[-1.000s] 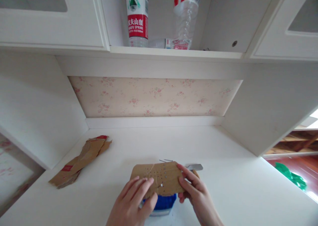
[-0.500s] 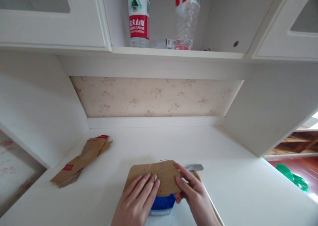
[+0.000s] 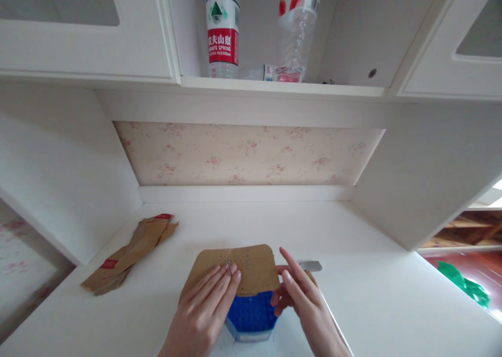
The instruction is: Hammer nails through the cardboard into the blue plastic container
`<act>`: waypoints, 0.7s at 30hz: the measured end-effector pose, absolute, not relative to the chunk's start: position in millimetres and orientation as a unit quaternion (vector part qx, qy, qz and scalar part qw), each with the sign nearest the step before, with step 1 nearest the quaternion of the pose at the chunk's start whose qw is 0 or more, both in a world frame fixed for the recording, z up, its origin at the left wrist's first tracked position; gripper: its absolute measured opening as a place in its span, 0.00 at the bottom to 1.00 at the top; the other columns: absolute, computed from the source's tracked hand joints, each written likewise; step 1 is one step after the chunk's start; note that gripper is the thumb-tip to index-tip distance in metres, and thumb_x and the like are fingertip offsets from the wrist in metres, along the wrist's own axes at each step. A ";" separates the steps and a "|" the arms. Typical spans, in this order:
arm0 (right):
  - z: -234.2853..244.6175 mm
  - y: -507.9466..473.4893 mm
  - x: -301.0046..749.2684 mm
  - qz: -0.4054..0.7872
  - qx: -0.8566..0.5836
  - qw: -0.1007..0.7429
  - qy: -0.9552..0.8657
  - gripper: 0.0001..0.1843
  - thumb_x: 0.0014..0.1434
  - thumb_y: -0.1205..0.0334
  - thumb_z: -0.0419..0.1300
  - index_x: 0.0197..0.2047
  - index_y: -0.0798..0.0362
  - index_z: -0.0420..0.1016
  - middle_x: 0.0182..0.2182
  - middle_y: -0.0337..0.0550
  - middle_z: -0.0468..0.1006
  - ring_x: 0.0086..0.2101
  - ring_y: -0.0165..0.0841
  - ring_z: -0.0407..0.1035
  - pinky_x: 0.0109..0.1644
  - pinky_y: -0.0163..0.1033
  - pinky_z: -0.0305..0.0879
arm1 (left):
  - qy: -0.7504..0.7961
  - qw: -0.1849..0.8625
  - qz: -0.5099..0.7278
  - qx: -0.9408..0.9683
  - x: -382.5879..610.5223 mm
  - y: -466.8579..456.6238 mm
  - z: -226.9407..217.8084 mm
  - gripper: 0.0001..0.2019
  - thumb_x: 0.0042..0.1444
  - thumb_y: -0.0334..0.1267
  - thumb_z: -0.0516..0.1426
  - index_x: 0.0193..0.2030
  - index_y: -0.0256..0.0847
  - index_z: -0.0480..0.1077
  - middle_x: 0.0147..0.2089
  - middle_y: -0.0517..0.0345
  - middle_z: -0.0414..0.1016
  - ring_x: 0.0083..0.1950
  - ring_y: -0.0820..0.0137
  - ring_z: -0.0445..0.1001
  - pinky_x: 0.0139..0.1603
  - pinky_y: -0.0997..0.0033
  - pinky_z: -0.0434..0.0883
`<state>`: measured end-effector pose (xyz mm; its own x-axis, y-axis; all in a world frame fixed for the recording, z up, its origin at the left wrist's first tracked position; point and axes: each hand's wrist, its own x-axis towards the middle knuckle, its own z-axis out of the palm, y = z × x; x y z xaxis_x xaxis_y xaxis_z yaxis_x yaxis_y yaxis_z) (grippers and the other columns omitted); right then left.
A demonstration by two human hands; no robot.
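Observation:
My left hand [image 3: 206, 302] holds a brown piece of cardboard [image 3: 259, 271], its fingers flat together across the top and its thumb hidden. By the fingertips a thin metal nail [image 3: 230, 267] stands up from the cardboard. Small holes and grey dots mark the board's surface. Beneath its front edge shows a blue plastic container [image 3: 253, 312]. My right hand [image 3: 296, 289] is open at the board's right edge, fingers apart; whether a fingertip touches the edge I cannot tell. Behind it lies a tool with a grey metal head [image 3: 311, 266], partly hidden.
Torn cardboard strips [image 3: 131, 252] lie on the white tabletop [image 3: 376, 294] at left. White side panels flank the surface. Overhead, a cabinet shelf [image 3: 282, 88] holds plastic bottles, one labelled red and white [image 3: 223, 38]. A green object [image 3: 465, 284] is on the floor at right.
The cardboard and my left hand have shifted left and slightly up. My right fingers have let go of the board's edge and spread. More of the blue container and the nail now show.

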<state>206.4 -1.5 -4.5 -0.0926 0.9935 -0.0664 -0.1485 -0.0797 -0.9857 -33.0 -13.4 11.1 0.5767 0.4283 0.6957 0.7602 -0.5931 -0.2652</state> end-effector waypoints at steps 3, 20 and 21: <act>-20.3 -2.4 222.0 0.423 -0.468 0.441 -0.638 0.25 0.68 0.50 0.52 0.65 0.48 0.66 0.46 0.48 0.80 0.36 0.33 0.77 0.37 0.38 0.78 | -0.356 0.284 -0.294 -0.840 -37.1 -13.1 13.2 0.23 0.68 0.22 0.41 0.57 0.31 0.74 0.58 0.50 0.78 0.57 0.66 0.77 0.60 0.68 0.73; -39.5 -1.3 226.5 0.123 -0.322 0.365 -0.865 0.08 0.66 0.67 0.58 0.45 0.51 0.77 0.38 0.45 0.84 0.38 0.31 0.79 0.45 0.31 0.75 | -0.320 0.331 -0.333 -0.823 -37.9 -19.5 34.9 0.23 0.65 0.18 0.43 0.52 0.30 0.76 0.52 0.50 0.82 0.55 0.68 0.78 0.64 0.69 0.69; -34.4 -2.1 227.1 0.183 -0.357 0.376 -0.835 0.09 0.67 0.66 0.57 0.45 0.50 0.78 0.39 0.46 0.84 0.39 0.31 0.79 0.44 0.30 0.74 | -0.320 0.334 -0.334 -0.821 -38.4 -20.8 36.9 0.22 0.66 0.19 0.43 0.52 0.30 0.77 0.52 0.50 0.82 0.55 0.69 0.79 0.65 0.69 0.68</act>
<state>227.1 -2.1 -34.4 -0.4627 0.7340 0.4971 0.4592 0.6781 -0.5739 -38.4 -20.8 36.9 0.5717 0.3022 0.7627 0.7488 -0.5722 -0.3345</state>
